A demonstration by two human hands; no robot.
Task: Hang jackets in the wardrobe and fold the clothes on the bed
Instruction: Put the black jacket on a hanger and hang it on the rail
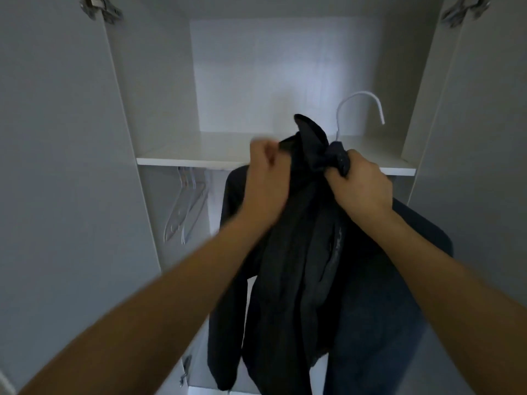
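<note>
Two hands up in front of the open wardrobe (159, 81), and both of yours are on the dark jacket (288, 266). Your right hand (360, 186) is clenched hard around a bunched knot of fabric at the top of the garment, fingers curled right round it. Your left hand (265, 178) is blurred, fingers curled at the collar edge on the other side; it looks to be pinching the cloth, though the blur hides the exact grip. The jacket hangs down from your fists in long dark folds, one sleeve trailing low on the left, the body dropping towards the bottom of the view. It's held just in front of the white shelf (194, 155), at about shelf height, not resting on it. Poking up above the bunched fabric, just beside your right hand, is the white hook of a hanger (360, 96), curving over and open to the right; the rest of that hanger is hidden in the cloth. Behind your right forearm hangs a second dark blue garment (385, 323), filling the lower right. Under the shelf on the left hang a few clear hangers (185, 209) with nothing on them, close together. Metal hinges (101, 7) show at both top corners on the open doors.
</note>
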